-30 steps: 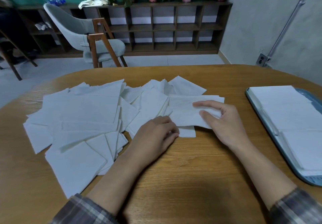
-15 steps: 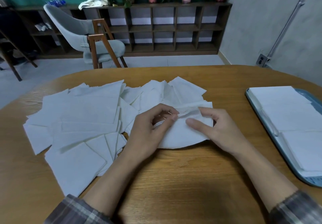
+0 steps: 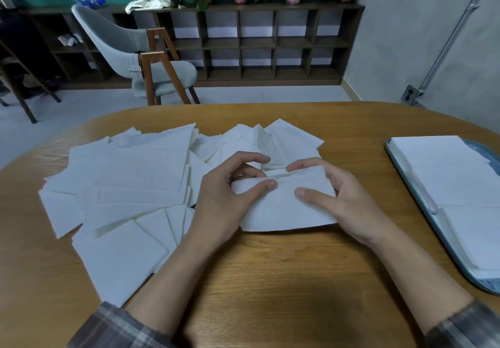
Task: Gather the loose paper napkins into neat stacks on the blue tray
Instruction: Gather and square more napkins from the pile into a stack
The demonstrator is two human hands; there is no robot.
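Note:
A small bunch of white paper napkins (image 3: 286, 209) is held between both hands at the middle of the wooden table (image 3: 270, 288). My left hand (image 3: 224, 198) pinches its left end with thumb on top. My right hand (image 3: 343, 201) grips its right end. A wide spread of loose white napkins (image 3: 121, 185) covers the table's left half, reaching behind my hands. The blue tray (image 3: 443, 242) lies at the right edge with two neat napkin stacks (image 3: 454, 182) on it.
A grey chair with wooden legs (image 3: 151, 66) stands beyond the table's far edge. A dark cubby shelf (image 3: 270, 44) with potted plants lines the back wall. Bare wood shows between my hands and the tray.
My hands went from pressing flat on napkins to lifting a bunch off the table. Both hands closed on its ends and drew it slightly toward me.

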